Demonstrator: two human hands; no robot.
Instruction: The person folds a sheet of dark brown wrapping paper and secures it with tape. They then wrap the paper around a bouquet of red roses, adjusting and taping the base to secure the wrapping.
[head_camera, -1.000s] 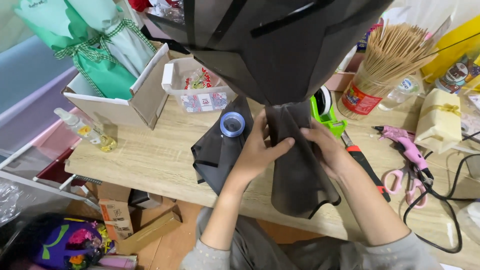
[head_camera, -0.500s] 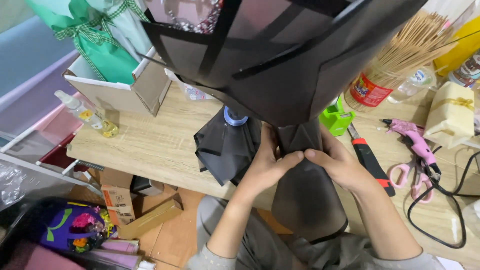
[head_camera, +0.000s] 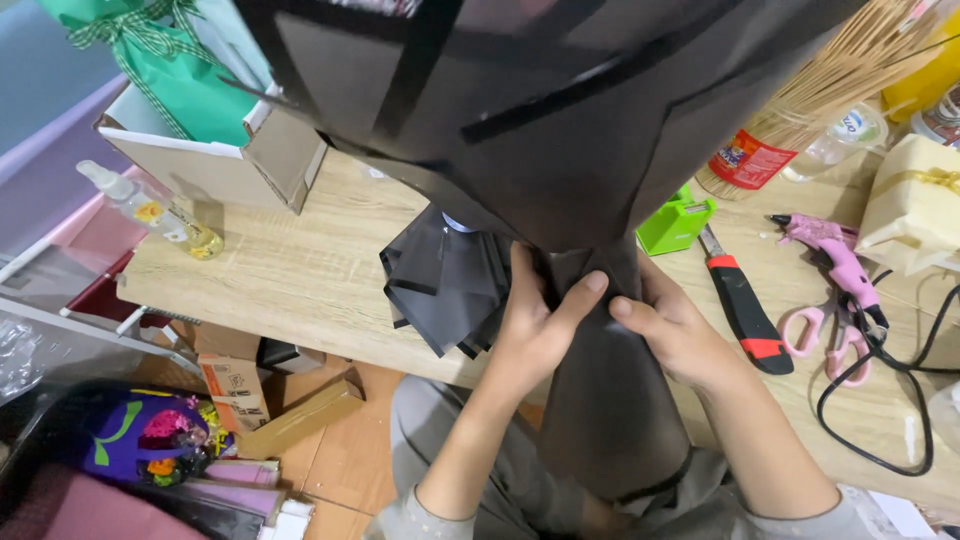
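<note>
A large bouquet wrapped in black paper (head_camera: 560, 110) fills the upper middle of the head view, its wide top close to the camera. Both hands clasp its narrow neck just above the long stem wrap (head_camera: 610, 420). My left hand (head_camera: 535, 320) grips the neck from the left, the thumb laid across the front. My right hand (head_camera: 675, 335) holds it from the right, fingertips almost touching the left thumb. A loose stack of black paper sheets (head_camera: 445, 285) lies on the wooden table (head_camera: 290, 275) just left of my left hand.
On the right lie a green tape dispenser (head_camera: 675, 222), a red-and-black utility knife (head_camera: 745, 310), a pink glue gun (head_camera: 835, 260), pink scissors (head_camera: 825, 335) and a black cord (head_camera: 890, 370). A jar of wooden skewers (head_camera: 800, 110), a white box (head_camera: 215, 165) with green wrapping and a small bottle (head_camera: 150, 210) stand around.
The bouquet has come closer to the camera and hides more of the table. Both hands have tightened together around its neck, and the view has shifted slightly right.
</note>
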